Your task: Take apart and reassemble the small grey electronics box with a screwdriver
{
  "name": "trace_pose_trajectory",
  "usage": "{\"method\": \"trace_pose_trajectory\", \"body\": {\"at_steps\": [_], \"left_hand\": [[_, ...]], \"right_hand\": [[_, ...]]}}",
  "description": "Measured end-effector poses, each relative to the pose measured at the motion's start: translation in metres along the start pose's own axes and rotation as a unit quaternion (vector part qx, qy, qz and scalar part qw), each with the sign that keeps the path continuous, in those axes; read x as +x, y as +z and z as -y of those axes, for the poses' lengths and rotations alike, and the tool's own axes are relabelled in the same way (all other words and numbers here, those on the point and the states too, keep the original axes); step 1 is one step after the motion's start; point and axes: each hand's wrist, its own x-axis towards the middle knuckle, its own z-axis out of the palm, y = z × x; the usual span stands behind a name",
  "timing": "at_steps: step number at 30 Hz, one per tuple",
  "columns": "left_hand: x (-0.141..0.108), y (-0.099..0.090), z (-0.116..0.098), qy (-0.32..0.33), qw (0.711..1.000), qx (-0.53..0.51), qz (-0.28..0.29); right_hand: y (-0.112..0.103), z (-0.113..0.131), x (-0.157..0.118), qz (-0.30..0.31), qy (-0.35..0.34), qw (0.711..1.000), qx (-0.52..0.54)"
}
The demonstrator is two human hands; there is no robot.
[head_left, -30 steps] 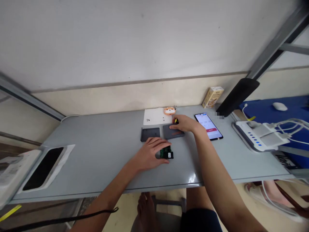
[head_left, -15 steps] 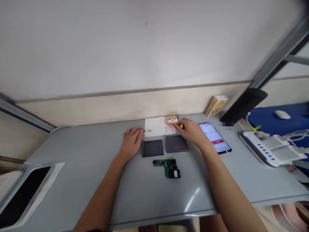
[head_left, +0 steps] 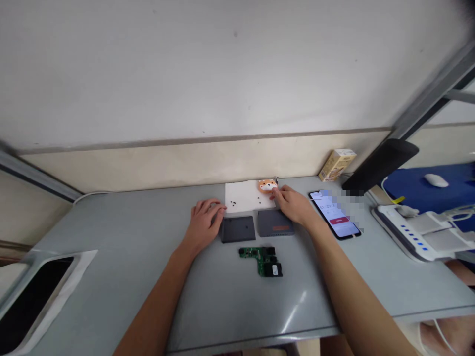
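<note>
My left hand (head_left: 205,223) rests on the grey table with its fingers spread, at the left edge of a white sheet (head_left: 243,194). Small black screws (head_left: 233,203) lie on the sheet near its fingertips. My right hand (head_left: 291,201) is at the sheet's right side, its fingers together at an orange-and-white animal-face case (head_left: 267,186); whether it grips anything is hidden. In front of the sheet lie a flat black cover (head_left: 238,229) and, to its right, a dark grey housing (head_left: 274,223). A green circuit board (head_left: 261,259) lies nearer the front edge.
A lit phone (head_left: 336,215) lies right of my right hand. Behind it stand a small carton (head_left: 337,165) and a black cylinder (head_left: 379,165). A white power strip (head_left: 403,232) is at the right, a dark-screened device (head_left: 35,301) at the far left.
The yellow-and-black object by my right fingers no longer shows. My right hand has turned lower against the animal-face case. The whole view has shifted slightly.
</note>
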Motion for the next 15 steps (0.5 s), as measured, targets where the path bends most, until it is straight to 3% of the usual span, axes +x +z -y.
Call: {"method": "trace_pose_trajectory", "body": {"at_steps": [7,12,15], "left_hand": [[-0.007,0.0,-0.017,0.012,1.0,-0.005,0.028],[-0.001,0.003,-0.019,-0.043,0.998,-0.038,0.018],[0.0,0.006,-0.019,-0.07,0.995,-0.075,0.013]], "right_hand": [[-0.021,0.009,-0.015,0.043,-0.058,0.997,0.032],[-0.024,0.008,-0.016,0.136,-0.046,0.989,0.038],[-0.023,0.005,-0.014,0.145,-0.04,0.988,0.044]]}}
